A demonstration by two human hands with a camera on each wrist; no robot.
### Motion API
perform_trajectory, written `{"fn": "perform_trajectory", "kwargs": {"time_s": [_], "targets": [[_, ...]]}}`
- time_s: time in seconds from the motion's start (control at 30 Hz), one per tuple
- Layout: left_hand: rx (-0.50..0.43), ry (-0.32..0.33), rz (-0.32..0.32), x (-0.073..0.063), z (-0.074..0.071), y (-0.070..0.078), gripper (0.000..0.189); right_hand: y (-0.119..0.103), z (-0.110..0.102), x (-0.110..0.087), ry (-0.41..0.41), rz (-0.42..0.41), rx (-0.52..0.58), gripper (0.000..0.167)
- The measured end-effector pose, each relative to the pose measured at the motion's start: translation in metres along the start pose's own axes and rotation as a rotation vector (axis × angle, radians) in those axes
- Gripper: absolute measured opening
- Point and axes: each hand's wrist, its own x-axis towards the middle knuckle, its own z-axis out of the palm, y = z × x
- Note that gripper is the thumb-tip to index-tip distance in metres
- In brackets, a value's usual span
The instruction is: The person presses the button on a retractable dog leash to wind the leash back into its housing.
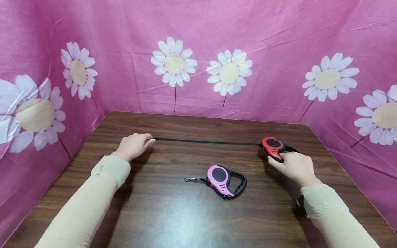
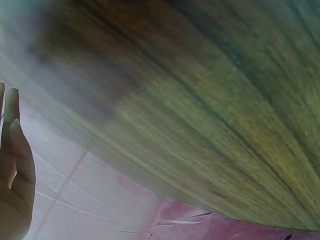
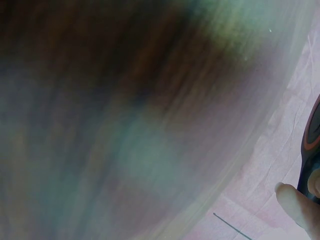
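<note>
A red and black retractable dog leash (image 1: 273, 146) is held by its handle in my right hand (image 1: 296, 166), at the right side of the table. Its black strap (image 1: 207, 141) runs out straight and taut to the left. At the far end of the strap, my left hand (image 1: 134, 146) pinches the dark end piece between thumb and fingers; the clip itself is hidden by the hand. Between and nearer than both hands, a pink and black retractable leash (image 1: 221, 181) lies on the table, its metal clip (image 1: 192, 179) pointing left.
The brown wood-grain table (image 1: 161, 213) has a pink curtain (image 1: 198, 20) with white flowers around its back and sides. The table's back edge lies just beyond the stretched strap. In the right wrist view, part of the red leash shows at the right edge.
</note>
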Motion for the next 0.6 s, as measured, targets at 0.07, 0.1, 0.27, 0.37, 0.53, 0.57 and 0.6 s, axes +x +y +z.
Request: {"fn": "perform_trajectory", "kwargs": {"time_s": [0.07,0.1,0.27,0.37,0.53,0.57,0.6], "targets": [[0.000,-0.003,0.001,0.0001,-0.0002,0.0006,0.026,0.0002,0.0001,0.0000,-0.003,0.000,0.000,0.049],[0.000,-0.005,0.000,0.0001,-0.0002,0.0009,0.027,0.0006,0.0004,0.0000,-0.004,-0.001,0.001,0.049],[-0.003,-0.006,0.007,0.0008,-0.0005,0.0024,0.027,-0.0003,0.0010,0.0010,0.001,-0.010,-0.005,0.049],[-0.006,0.001,0.016,0.0015,-0.0004,0.0043,0.027,-0.0028,0.0004,0.0024,0.009,-0.018,-0.003,0.049],[-0.013,0.004,0.017,0.0034,0.0007,0.0079,0.027,-0.0068,-0.0009,0.0036,0.029,-0.032,0.004,0.048],[-0.013,0.002,0.017,0.0036,0.0007,0.0085,0.026,-0.0070,-0.0008,0.0036,0.032,-0.033,0.003,0.048],[-0.014,0.000,0.018,0.0036,0.0008,0.0089,0.026,-0.0069,-0.0004,0.0037,0.034,-0.033,0.003,0.048]]}}
